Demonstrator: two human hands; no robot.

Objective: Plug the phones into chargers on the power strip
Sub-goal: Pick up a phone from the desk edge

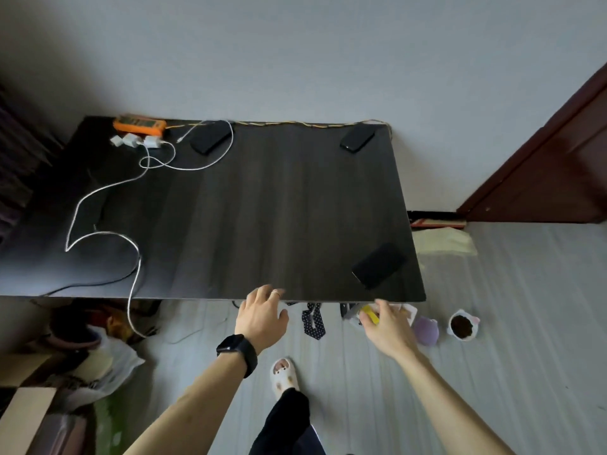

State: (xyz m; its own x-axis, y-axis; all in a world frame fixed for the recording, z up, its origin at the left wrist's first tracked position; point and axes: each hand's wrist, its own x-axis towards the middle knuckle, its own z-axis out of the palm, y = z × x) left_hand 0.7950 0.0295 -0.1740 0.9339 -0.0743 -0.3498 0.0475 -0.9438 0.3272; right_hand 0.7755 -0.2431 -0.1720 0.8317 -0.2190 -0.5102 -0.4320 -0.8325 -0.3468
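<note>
An orange power strip (pixel 138 123) lies at the far left of the dark table (pixel 262 208), with three white charger bricks (pixel 136 140) beside it and white cables (pixel 108 236) looping over the tabletop and off the front edge. Three black phones rest on the table: one near the strip (pixel 210 136), one at the far right corner (pixel 357 138), one at the near right corner (pixel 377 266). My left hand (pixel 262 315), with a black watch on the wrist, hovers open at the table's front edge. My right hand (pixel 387 326) is open just below the front edge, near the closest phone.
On the floor under the table's front edge lie a yellow object (pixel 370 315), a purple item (pixel 426 330), a small bowl of brown matter (pixel 462 326) and a dotted cloth (pixel 313 321). Bags (pixel 98 353) crowd the left. A brown door (pixel 551 165) stands at right.
</note>
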